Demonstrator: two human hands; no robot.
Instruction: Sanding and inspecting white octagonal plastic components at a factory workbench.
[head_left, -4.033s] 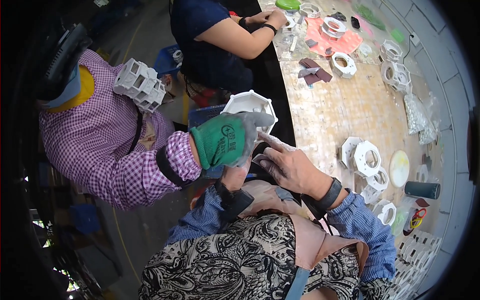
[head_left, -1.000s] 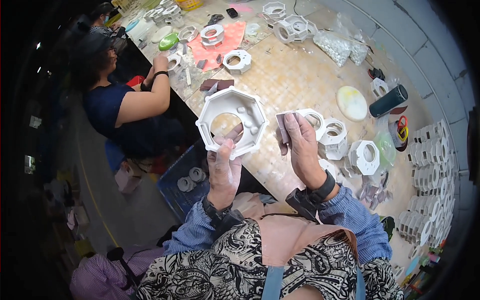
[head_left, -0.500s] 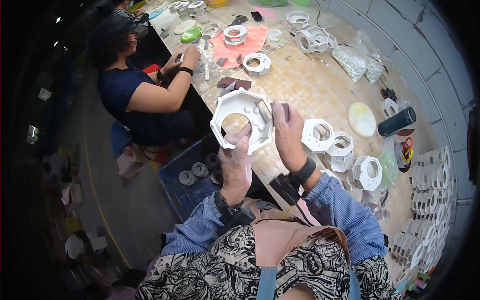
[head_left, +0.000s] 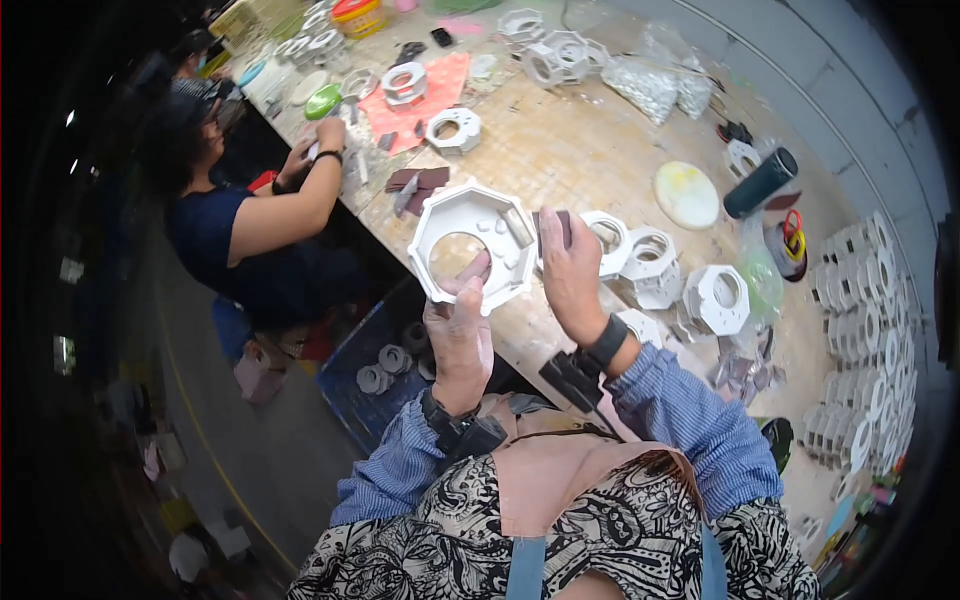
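A white octagonal piece [head_left: 468, 212] with a large round hole is in my left hand [head_left: 458, 345]. My thumb lies on its near rim, and my fingers show through the hole. Inside it are several small raised bumps. A small dark brown-grey piece of sandpaper [head_left: 551, 230] is pinched in my right hand [head_left: 575, 285], close beside the piece's right wall. I cannot tell whether paper and wall touch. More folded sandpaper [head_left: 418, 185] lies on the table just beyond. White octagonal parts [head_left: 652, 268] stand to the right of my right hand.
A person [head_left: 250, 220] works at the table's left side. Below the edge is a blue crate [head_left: 345, 400] holding round white parts. At right stand a dark green bottle [head_left: 760, 183], a round pale disc [head_left: 686, 195] and stacked white parts [head_left: 850, 340]. A red cloth [head_left: 440, 85] lies farther off.
The whole view has shifted, so the table things sit farther left and higher. The white piece has tilted slightly in my left hand. My right hand still holds the sandpaper near its right wall.
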